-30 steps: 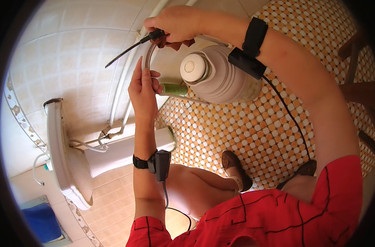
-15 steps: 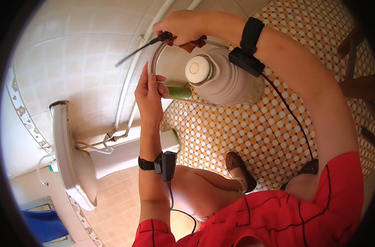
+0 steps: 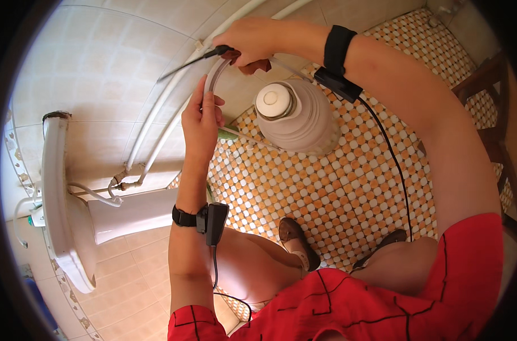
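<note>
Head view, I read left to right: white pedestal washbasin (image 3: 71, 227) at wall; left hand (image 3: 202, 116) closed round curved grey hose (image 3: 212, 79); right hand (image 3: 252, 40) pinches slim dark tool (image 3: 193, 61) at hose's upper end; ribbed beige container (image 3: 295, 116) on tiled floor below. I judge hose work midway, end not yet finished

wall (image 3: 82, 74) is glossy cream tile, smooth with thin grout lines. floor (image 3: 349, 187) is small matt mosaic, orange and white, a bit rough looking. basin (image 3: 71, 227) is shiny white ceramic. pipes (image 3: 156, 119) look like smooth white plastic, the hose (image 3: 213, 77) a dull grey one. jug (image 3: 304, 122) is ribbed matt plastic with a glossy cap. shirt (image 3: 383, 301) is soft red cloth.
</note>
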`<state>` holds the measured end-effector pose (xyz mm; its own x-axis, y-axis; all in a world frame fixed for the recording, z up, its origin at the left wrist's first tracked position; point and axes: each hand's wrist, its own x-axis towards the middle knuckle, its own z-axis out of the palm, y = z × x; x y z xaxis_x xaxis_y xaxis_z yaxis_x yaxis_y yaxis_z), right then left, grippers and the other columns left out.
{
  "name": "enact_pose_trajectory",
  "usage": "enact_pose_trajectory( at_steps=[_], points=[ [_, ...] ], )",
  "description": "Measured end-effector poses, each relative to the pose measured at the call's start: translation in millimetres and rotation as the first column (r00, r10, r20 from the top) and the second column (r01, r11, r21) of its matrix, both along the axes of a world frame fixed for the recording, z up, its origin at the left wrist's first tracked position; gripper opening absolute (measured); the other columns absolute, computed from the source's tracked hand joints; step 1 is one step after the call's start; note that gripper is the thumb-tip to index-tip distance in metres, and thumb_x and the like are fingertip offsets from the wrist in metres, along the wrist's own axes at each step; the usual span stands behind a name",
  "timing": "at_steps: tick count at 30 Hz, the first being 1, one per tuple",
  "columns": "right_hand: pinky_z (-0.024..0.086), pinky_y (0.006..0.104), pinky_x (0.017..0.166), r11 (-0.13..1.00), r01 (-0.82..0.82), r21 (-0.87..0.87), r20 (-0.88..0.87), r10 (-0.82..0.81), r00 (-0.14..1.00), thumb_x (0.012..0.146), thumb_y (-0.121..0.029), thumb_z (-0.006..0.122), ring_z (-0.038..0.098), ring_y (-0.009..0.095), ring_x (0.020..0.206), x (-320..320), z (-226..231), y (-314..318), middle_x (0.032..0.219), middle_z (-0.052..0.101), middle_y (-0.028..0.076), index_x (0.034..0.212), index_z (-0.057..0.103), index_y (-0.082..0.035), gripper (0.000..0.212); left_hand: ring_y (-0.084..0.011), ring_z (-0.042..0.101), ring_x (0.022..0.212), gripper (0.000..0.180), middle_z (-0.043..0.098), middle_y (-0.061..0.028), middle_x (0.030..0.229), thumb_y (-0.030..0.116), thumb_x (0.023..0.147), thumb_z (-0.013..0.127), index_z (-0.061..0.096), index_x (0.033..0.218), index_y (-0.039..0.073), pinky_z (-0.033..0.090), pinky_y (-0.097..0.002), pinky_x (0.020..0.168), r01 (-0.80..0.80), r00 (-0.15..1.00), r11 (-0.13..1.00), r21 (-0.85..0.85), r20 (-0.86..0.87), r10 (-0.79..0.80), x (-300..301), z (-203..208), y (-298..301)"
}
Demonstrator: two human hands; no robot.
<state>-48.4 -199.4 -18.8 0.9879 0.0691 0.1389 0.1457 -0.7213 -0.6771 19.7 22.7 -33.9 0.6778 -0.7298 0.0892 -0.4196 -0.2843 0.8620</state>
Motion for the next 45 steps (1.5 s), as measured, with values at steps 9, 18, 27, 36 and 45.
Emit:
enact_pose_trajectory(
  at_steps=[9, 18, 27, 36, 45],
  points=[
    [0.049, 0.039, 0.059, 0.932, 0.363, -0.008, 0.193, -0.355, 0.915, 0.067, -0.015, 0.069, 0.063, 0.03, 0.064, -9, -73, -26, 0.068, 0.062, 0.016, 0.078, 0.057, -0.001, 0.021, -0.0034, 0.043, 0.059, 0.04, 0.057, -0.0014, 0.084, 0.017, 0.1, 0.048, 0.047, 0.137, 0.003, 0.04, -0.0189, 0.052, 0.016, 1.0, 1.0, 0.0, 0.002, -0.016, -3, -7, -15],
    [0.052, 0.0324, 0.058, 0.79, 0.543, 0.283, 0.086, -0.585, 0.806, 0.069, -0.039, 0.079, 0.064, 0.023, 0.065, -74, -107, -21, 0.081, 0.066, 0.014, 0.094, 0.063, 0.0, 0.049, -0.0054, 0.046, 0.062, 0.039, 0.058, -0.0054, 0.089, 0.016, 0.099, 0.047, 0.046, 0.136, 0.002, 0.042, -0.0208, 0.055, -0.094, 0.977, 0.993, -0.072, -0.199, 0.078, 19, -23, -12],
    [0.053, 0.0251, 0.05, 0.378, 0.296, 0.877, 0.002, -0.619, 0.785, 0.076, -0.036, 0.077, 0.067, 0.016, 0.068, -140, -103, -1, 0.087, 0.066, 0.011, 0.106, 0.058, -0.001, 0.05, -0.0075, 0.054, 0.069, 0.039, 0.06, -0.0041, 0.092, 0.013, 0.096, 0.053, 0.049, 0.131, -0.003, 0.044, -0.0208, 0.062, 0.088, 0.951, 0.983, -0.163, -0.281, -0.131, -37, 31, -3],
    [0.051, 0.0252, 0.046, 0.183, 0.296, 0.937, -0.215, -0.364, 0.906, 0.082, -0.039, 0.072, 0.067, 0.017, 0.062, -205, -98, -7, 0.078, 0.066, 0.009, 0.1, 0.06, -0.003, 0.042, -0.0168, 0.059, 0.087, 0.042, 0.061, -0.0101, 0.1, 0.009, 0.092, 0.056, 0.047, 0.132, -0.002, 0.049, -0.0306, 0.077, 0.648, 0.761, 0.727, 0.229, -0.227, -0.607, -143, 10, -11],
    [0.04, 0.0206, 0.04, 0.489, 0.643, 0.59, -0.41, -0.505, 0.76, 0.072, -0.028, 0.081, 0.06, 0.01, 0.054, -239, -136, 10, 0.075, 0.064, 0.008, 0.115, 0.051, 0.002, 0.06, -0.0407, 0.058, 0.091, 0.045, 0.057, -0.0231, 0.103, 0.004, 0.086, 0.059, 0.046, 0.129, -0.003, 0.048, -0.043, 0.079, 0.652, 0.662, 0.63, 0.421, 0.088, -0.744, -178, -60, -15]
  ],
)
